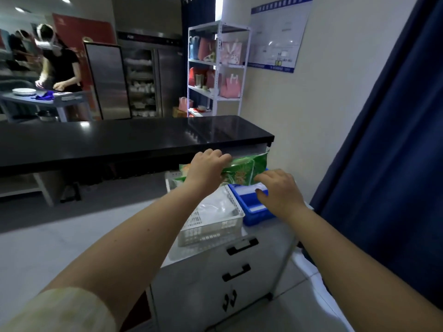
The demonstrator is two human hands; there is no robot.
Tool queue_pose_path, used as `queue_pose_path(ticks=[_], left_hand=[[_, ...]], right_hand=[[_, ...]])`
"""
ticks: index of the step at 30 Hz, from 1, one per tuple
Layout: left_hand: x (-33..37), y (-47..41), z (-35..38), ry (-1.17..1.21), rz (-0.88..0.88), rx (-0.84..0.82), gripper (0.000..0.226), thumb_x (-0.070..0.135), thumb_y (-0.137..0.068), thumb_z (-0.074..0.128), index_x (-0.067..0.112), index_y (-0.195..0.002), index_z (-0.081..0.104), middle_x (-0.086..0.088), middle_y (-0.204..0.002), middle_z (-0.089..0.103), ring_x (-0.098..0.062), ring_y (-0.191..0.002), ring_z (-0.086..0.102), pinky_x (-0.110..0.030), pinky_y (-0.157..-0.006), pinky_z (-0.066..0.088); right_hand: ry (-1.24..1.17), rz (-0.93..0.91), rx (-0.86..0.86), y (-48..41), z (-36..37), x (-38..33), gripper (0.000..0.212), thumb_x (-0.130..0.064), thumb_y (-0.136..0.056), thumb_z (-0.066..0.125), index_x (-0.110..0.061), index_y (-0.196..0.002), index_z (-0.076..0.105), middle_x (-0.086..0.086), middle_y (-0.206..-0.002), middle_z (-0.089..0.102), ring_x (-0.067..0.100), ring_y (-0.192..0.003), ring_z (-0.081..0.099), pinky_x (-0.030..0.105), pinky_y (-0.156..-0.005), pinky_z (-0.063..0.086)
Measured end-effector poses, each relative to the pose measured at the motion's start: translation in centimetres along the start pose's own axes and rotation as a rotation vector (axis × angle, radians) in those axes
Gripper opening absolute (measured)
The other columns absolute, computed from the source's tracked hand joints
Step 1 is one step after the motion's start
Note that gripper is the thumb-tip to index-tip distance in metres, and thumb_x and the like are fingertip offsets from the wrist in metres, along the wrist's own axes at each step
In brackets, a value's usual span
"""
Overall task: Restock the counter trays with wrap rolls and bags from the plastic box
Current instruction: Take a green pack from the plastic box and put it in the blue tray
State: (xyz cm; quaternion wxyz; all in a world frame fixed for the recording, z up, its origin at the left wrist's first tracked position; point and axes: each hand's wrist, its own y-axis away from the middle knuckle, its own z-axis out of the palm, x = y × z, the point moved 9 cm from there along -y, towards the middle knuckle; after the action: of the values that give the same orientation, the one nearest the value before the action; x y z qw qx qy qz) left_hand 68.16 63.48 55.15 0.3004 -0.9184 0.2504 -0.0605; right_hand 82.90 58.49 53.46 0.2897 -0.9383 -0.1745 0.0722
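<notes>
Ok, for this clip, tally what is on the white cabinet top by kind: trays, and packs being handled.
White slotted tray: 1
Blue tray: 1
Green printed pack, gripped by the left hand with the right hand at its end: 1
Total: 3

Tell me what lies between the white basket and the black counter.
In the head view, the green packet, held by both hands, hangs between the white basket and the black counter.
</notes>
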Motion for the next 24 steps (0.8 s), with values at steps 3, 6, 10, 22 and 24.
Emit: queue_pose_path(ticks=[3,6,10,22,24], left_hand=[[1.2,-2.2,3.2,0.002,0.005,-0.021,0.043,0.023,-0.074,0.074,0.019,-0.114,0.059,-0.006,-0.102,0.062,-0.029,-0.093,0.055,-0.035,-0.071,0.037],[0.8,-4.2,5.9,-0.012,-0.001,-0.02,0.042,0.023,-0.074,0.075,0.019,-0.113,0.06,-0.006,-0.1,0.063,-0.029,-0.09,0.055,-0.034,-0.07,0.036],[-2.2,-6.4,9.3,-0.012,-0.038,-0.001,0.04,0.02,-0.072,0.078,0.017,-0.109,0.064,-0.007,-0.097,0.065,-0.03,-0.086,0.056,-0.034,-0.067,0.035],[-8.1,-16.7,18.7,0.026,-0.071,0.032,0.038,0.008,-0.068,0.08,0.013,-0.103,0.067,-0.009,-0.095,0.064,-0.031,-0.081,0.056,-0.037,-0.066,0.039],[-8.2,-17.3,20.4,0.02,-0.06,0.013,0.038,0.004,-0.065,0.081,0.011,-0.1,0.068,-0.008,-0.092,0.064,-0.03,-0.078,0.056,-0.037,-0.063,0.04]], right_hand=[[-0.018,0.012,-0.041,-0.8,2.5,3.5,0.022,-0.014,-0.08,0.068,-0.009,-0.101,0.067,0.01,-0.101,0.068,0.033,-0.099,0.058,0.043,-0.081,0.046],[-0.05,-0.002,-0.048,-2.0,5.1,5.7,0.022,-0.011,-0.077,0.07,-0.009,-0.098,0.068,0.01,-0.097,0.069,0.033,-0.094,0.06,0.043,-0.076,0.047],[-0.053,-0.002,-0.078,-4.0,9.5,8.9,0.023,-0.009,-0.075,0.071,-0.009,-0.098,0.068,0.009,-0.095,0.069,0.034,-0.09,0.06,0.042,-0.072,0.047],[0.046,0.021,-0.205,-15.2,19.3,17.5,0.028,-0.016,-0.083,0.063,-0.007,-0.11,0.064,0.013,-0.105,0.064,0.035,-0.097,0.053,0.041,-0.08,0.044],[0.029,0.027,-0.239,-15.6,21.5,18.4,0.029,-0.016,-0.083,0.063,-0.008,-0.111,0.064,0.012,-0.104,0.064,0.034,-0.098,0.053,0.041,-0.08,0.044]])
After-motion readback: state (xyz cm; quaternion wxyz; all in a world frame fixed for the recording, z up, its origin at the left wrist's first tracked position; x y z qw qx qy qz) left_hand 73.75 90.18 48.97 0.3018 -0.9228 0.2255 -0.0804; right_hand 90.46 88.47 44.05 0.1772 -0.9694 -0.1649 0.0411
